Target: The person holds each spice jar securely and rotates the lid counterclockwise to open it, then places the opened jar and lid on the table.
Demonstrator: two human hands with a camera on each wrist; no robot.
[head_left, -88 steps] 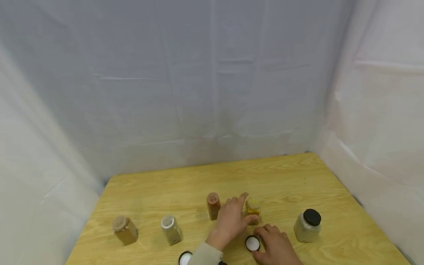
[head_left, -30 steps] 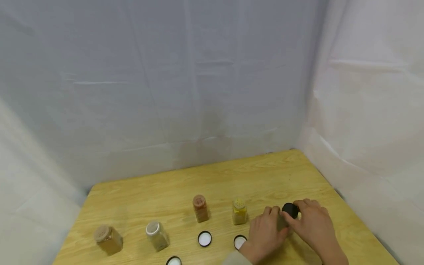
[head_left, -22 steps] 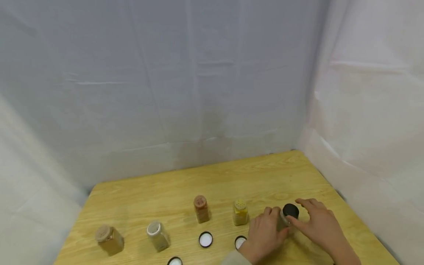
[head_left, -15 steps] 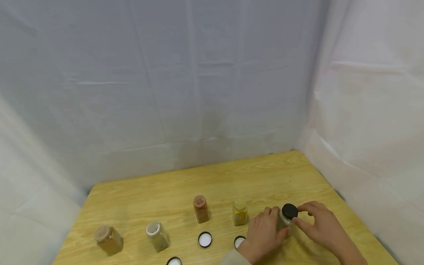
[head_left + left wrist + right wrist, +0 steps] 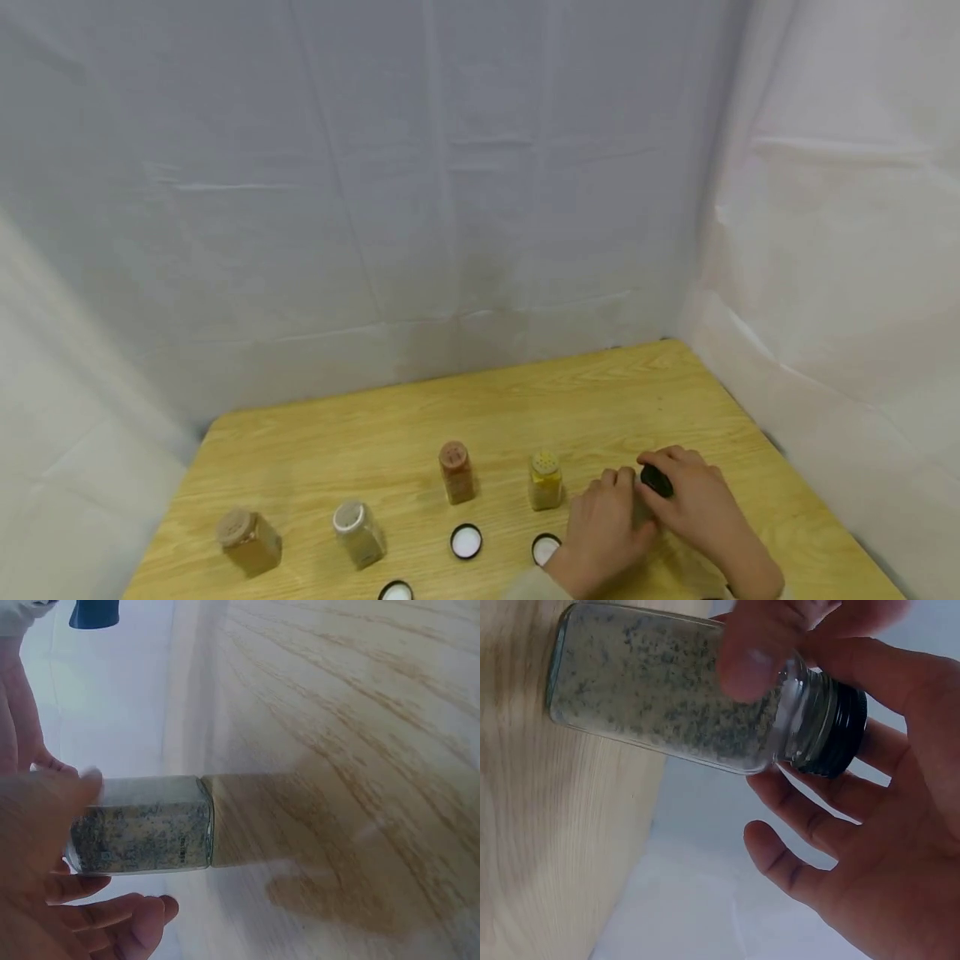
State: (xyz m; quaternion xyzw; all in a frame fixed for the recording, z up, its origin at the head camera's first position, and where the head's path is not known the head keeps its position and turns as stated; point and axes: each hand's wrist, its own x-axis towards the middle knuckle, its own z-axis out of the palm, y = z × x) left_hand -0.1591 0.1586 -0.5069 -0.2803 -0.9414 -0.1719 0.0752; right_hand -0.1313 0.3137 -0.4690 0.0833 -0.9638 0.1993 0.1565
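A square glass spice jar (image 5: 652, 690) with pale, dark-flecked contents stands upright on the table. Its black lid (image 5: 656, 481) is on the neck. My left hand (image 5: 603, 521) holds the jar's body from the left, hiding most of it in the head view. From the right, my right hand (image 5: 697, 504) grips the lid between thumb and fingers. The left wrist view shows the jar's base on the tabletop, with left fingers (image 5: 135, 915) around its side.
Left of my hands stand a yellow spice jar (image 5: 545, 480), a reddish-brown one (image 5: 457, 473), a greyish one (image 5: 358, 535) and a tan one (image 5: 250, 543), all with perforated tops. Upturned black lids (image 5: 466, 542) lie near the front. White sheeting (image 5: 840, 275) walls the table (image 5: 390, 417).
Both hands have moved from the yellow jar and a loose lid to the black-lidded jar. Since half a second ago, my right fingers have shifted left and farther over the lid.
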